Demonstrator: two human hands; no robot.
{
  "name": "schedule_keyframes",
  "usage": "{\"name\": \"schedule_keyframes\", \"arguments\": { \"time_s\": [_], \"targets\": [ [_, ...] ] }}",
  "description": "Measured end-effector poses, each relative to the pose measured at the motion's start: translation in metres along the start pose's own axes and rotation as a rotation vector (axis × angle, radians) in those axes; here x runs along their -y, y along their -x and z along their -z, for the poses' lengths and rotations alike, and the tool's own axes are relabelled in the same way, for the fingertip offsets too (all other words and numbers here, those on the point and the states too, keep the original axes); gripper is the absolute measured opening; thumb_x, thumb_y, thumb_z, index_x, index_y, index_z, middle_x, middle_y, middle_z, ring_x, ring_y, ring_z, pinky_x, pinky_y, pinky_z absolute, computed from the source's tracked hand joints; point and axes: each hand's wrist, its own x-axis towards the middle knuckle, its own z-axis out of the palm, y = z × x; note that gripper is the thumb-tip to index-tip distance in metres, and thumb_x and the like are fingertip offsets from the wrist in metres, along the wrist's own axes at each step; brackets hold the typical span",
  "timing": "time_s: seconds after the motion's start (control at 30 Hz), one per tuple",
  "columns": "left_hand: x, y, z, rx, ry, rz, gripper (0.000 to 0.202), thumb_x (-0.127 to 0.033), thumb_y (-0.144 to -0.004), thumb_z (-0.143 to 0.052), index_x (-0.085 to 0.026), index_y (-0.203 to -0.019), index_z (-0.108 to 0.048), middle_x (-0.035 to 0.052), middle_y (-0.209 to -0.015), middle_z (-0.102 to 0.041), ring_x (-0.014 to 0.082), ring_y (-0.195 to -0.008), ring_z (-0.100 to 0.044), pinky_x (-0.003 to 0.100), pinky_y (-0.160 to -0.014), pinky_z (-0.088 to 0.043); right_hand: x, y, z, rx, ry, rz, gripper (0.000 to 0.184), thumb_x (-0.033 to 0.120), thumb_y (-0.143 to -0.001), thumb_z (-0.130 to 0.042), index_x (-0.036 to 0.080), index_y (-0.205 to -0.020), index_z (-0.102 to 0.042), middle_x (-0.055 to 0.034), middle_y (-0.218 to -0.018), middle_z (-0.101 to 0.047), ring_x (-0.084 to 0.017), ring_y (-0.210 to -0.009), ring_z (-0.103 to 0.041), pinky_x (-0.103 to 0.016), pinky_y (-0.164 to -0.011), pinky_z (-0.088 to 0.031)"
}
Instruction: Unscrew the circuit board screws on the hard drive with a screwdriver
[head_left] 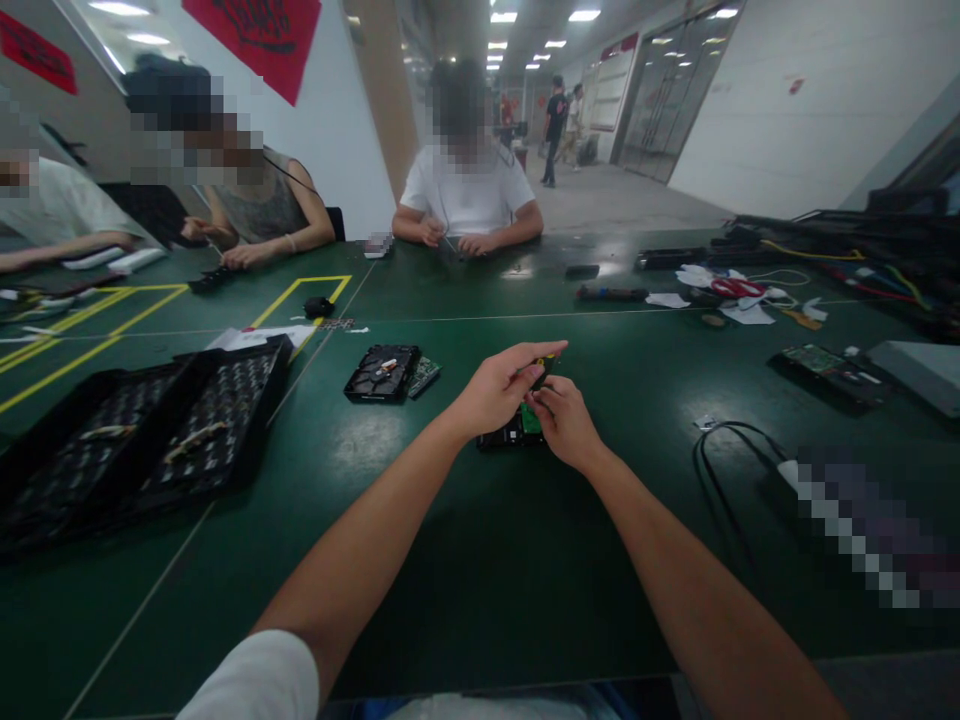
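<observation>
A black hard drive [501, 437] with a green circuit board [531, 420] lies on the green table in front of me. Over it, my left hand [495, 388] is closed, index finger stretched along a small black-and-yellow tool [549, 364] that looks like a screwdriver handle. My right hand [568, 422] is closed in a pinch just beside the board's right edge. What its fingertips grip, if anything, is hidden. Both hands nearly meet above the drive and cover part of it.
Left of my hands lie another hard drive [381, 373] and a loose circuit board [425, 377]. A black divided tray [279, 362] stands farther left. On the right are an opened drive [832, 375], a black cable [697, 460] and piled cables [847, 255]. Co-workers sit across the table [420, 560].
</observation>
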Motion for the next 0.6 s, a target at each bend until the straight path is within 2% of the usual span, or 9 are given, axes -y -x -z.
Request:
{"name": "schedule_keyframes", "arguments": {
  "time_s": [0.13, 0.3, 0.5, 0.6],
  "targets": [
    [0.0005, 0.0011, 0.0007, -0.052, -0.039, 0.044, 0.038, -0.021, -0.105, -0.053, -0.027, -0.140, -0.066, 0.0078, -0.136, -0.069, 0.0203, -0.115, -0.069, 0.035, -0.097, -0.060, 0.0032, -0.0003, 0.0011, 0.005, 0.005, -0.010, 0.020, 0.026, -0.104, -0.055, 0.022, -0.100, -0.075, -0.0135, -0.121, -0.069, -0.031, -0.118, -0.061, -0.052, -0.101, -0.049],
    [0.0040, 0.0015, 0.0012, -0.160, -0.119, 0.077, 0.031, -0.020, -0.097, -0.068, -0.025, -0.127, -0.070, 0.0064, -0.126, -0.070, 0.0188, -0.106, -0.068, 0.030, -0.085, -0.059, 0.0045, 0.0008, 0.0038, -0.038, -0.007, -0.031, 0.012, 0.028, -0.100, -0.064, 0.025, -0.102, -0.076, -0.0129, -0.126, -0.068, -0.033, -0.122, -0.061, -0.055, -0.104, -0.049],
    [0.0018, -0.0001, -0.0011, -0.211, -0.208, 0.086, 0.027, -0.023, -0.088, -0.081, -0.023, -0.113, -0.068, 0.0038, -0.110, -0.069, 0.0183, -0.096, -0.065, 0.031, -0.084, -0.057, 0.0044, -0.0005, 0.0008, -0.065, 0.015, -0.046, 0.007, 0.027, -0.096, -0.069, 0.022, -0.095, -0.075, -0.0149, -0.122, -0.069, -0.035, -0.120, -0.062, -0.057, -0.102, -0.050],
    [-0.0004, 0.0002, -0.0015, -0.179, -0.148, 0.078, 0.031, -0.023, -0.092, -0.075, -0.022, -0.122, -0.067, 0.0066, -0.119, -0.069, 0.0197, -0.105, -0.066, 0.032, -0.087, -0.057, 0.0042, -0.0010, -0.0013, -0.054, 0.015, -0.046, 0.009, 0.025, -0.097, -0.067, 0.022, -0.097, -0.075, -0.0148, -0.126, -0.068, -0.034, -0.121, -0.061, -0.057, -0.102, -0.050]
  ]
}}
